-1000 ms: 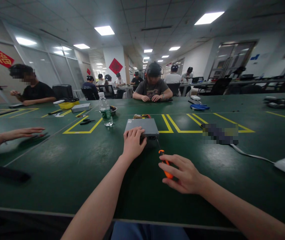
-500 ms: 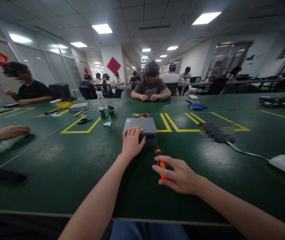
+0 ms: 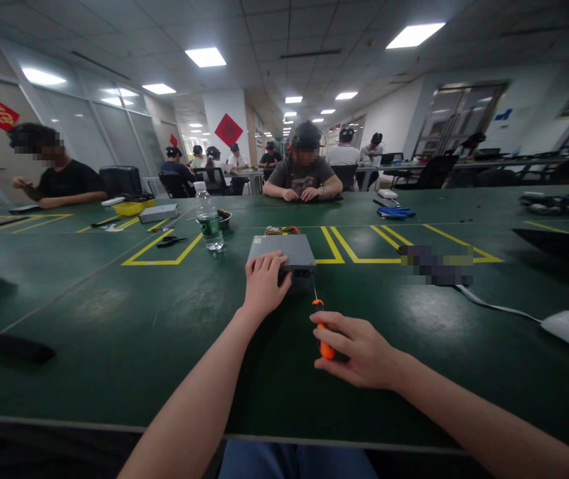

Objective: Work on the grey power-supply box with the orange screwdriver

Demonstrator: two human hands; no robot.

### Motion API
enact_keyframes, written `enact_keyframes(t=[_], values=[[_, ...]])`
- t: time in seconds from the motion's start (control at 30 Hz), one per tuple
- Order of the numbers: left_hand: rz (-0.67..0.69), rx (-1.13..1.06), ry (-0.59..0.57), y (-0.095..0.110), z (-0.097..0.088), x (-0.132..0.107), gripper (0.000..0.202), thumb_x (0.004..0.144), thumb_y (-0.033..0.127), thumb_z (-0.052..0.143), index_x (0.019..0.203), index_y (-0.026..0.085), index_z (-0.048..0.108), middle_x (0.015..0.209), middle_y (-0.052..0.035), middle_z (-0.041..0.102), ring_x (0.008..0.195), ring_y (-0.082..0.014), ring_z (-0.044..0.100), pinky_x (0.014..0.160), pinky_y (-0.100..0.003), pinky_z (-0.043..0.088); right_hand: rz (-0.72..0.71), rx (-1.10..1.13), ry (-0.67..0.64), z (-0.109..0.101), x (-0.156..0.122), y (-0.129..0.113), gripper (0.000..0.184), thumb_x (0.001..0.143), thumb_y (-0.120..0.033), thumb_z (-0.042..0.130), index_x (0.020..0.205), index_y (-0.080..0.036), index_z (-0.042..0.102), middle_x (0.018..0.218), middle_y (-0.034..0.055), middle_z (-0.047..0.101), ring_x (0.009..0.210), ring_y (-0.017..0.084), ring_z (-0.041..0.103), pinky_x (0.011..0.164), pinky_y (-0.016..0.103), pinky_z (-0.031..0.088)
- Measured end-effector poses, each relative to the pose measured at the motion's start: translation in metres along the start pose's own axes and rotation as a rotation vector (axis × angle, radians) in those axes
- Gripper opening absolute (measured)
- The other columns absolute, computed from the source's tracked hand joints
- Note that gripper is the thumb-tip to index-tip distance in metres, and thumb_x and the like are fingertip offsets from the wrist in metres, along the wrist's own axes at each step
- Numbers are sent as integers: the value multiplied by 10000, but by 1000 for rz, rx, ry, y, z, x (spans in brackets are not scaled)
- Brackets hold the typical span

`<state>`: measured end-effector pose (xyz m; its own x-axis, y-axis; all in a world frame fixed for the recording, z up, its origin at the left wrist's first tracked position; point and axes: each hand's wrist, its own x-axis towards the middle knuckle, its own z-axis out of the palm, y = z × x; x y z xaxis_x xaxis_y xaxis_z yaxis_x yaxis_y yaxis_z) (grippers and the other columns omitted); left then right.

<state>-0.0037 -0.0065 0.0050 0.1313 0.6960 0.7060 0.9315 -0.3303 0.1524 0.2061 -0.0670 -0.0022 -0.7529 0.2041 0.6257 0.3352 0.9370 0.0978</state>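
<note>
Your left hand (image 3: 265, 286) holds the closed grey metal box (image 3: 293, 247); your right hand (image 3: 367, 352) grips the orange-and-black screwdriver (image 3: 327, 351) at its corner, turning progress unclear.

Matt metal box (image 3: 295, 247); glossy tabletop (image 3: 164, 379)

Left of the left forearm (image 3: 209, 379), a hand could pass from the near edge of the bench (image 3: 114, 379) up to the upright water bottle (image 3: 209, 226). Rightward, the right forearm (image 3: 464, 409) blocks that edge; the screwdriver (image 3: 325, 342) bars the near right corner of the power supply (image 3: 295, 247).
</note>
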Motion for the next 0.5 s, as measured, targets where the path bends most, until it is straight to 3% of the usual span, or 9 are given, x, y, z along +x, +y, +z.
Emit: enact_keyframes(t=[0.1,0.3,0.4,0.5], values=[[-2,3,-9,0,-1,0,262,809,288,507,1068,254,511,1234,-30,538,1148,-209,444,955,-385,271,-29,-19,-58,-4,1,0,321,846,-315,457,1126,-160,484,1121,173,522,939,216,583,681,302,504],[-8,3,-9,0,0,0,264,811,291,504,1073,259,515,1235,-32,537,1151,-216,443,957,-394,271,-47,-43,75,0,2,-3,241,823,-266,508,1024,-133,490,1053,163,601,837,185,622,636,270,510],[-11,3,-8,0,0,0,268,809,290,506,1076,259,515,1238,-32,535,1152,-216,443,961,-396,272,-31,-36,115,2,3,-3,229,819,-298,539,968,-137,477,996,152,631,773,172,631,614,264,513],[-17,4,-12,1,-1,0,273,804,284,512,1076,260,517,1237,-33,535,1150,-219,445,959,-396,275,-37,-45,55,-1,3,-3,288,836,-364,515,1012,-138,487,1024,160,609,834,193,625,646,281,516]])
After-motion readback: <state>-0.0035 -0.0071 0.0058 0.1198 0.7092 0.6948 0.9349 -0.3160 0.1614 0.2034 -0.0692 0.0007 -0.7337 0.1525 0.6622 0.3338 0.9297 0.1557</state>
